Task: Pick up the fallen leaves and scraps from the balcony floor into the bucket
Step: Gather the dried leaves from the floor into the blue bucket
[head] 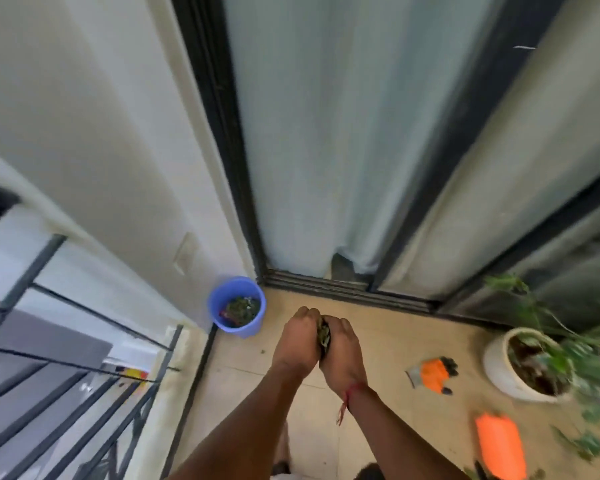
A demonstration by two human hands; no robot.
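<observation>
You are pressing your left hand and right hand together, fingers curling round a clump of leaves that is showing in the gap between them, above the balcony floor. The blue bucket is standing just beyond your hands to the left, in the corner by the wall, holding green scraps. One small scrap is lying on the tiles near your left hand. Further right, an orange glove is lying beside a white plant pot, and more fallen leaves are lying near the right edge.
</observation>
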